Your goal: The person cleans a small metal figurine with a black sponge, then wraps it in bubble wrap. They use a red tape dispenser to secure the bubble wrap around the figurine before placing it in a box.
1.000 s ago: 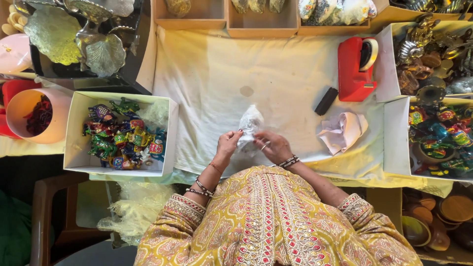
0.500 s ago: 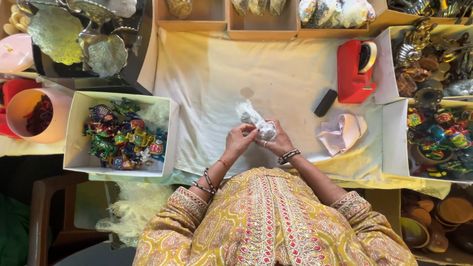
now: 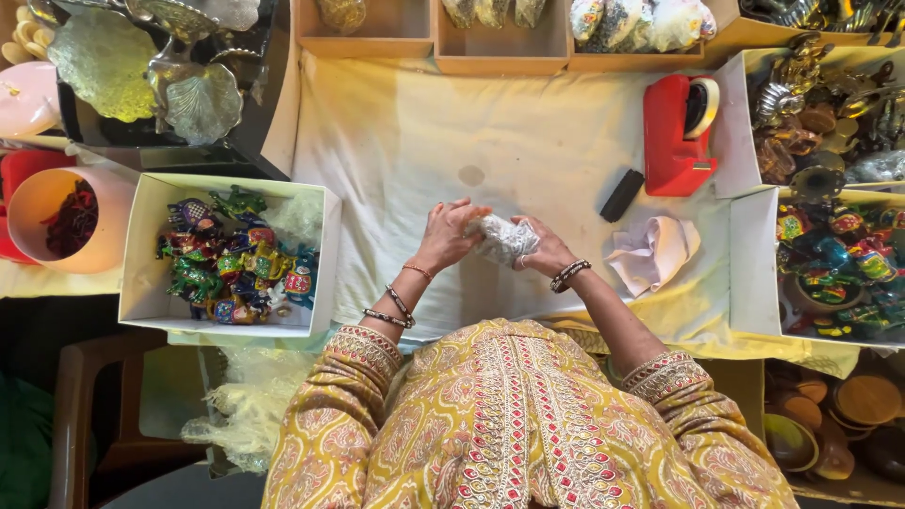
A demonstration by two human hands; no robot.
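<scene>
Left hand: the left hand (image 3: 451, 234) curls over the near end of a small clear-wrapped bundle (image 3: 504, 238), fingers bent and pressing, apparently to hold the wrap tight.
Right hand: the right hand (image 3: 542, 253) cups the bundle from below and the far side, closed around it.
Bundle: held just above the cream cloth (image 3: 424, 132), near its front edge, between both hands.
Left of the cloth: an open white box (image 3: 229, 253) packed with bright painted figurines, placed within easy reach.
On the cloth, right of the hands: a crumpled pale wrapper (image 3: 652, 254); beyond it a small black block (image 3: 622, 195) and a red tape dispenser (image 3: 679, 135), kept handy for sealing, it seems.
Right of the cloth: another white box (image 3: 834, 264) of coloured ornaments.
Far edge of the cloth: wooden trays (image 3: 490, 33) holding wrapped pieces.
</scene>
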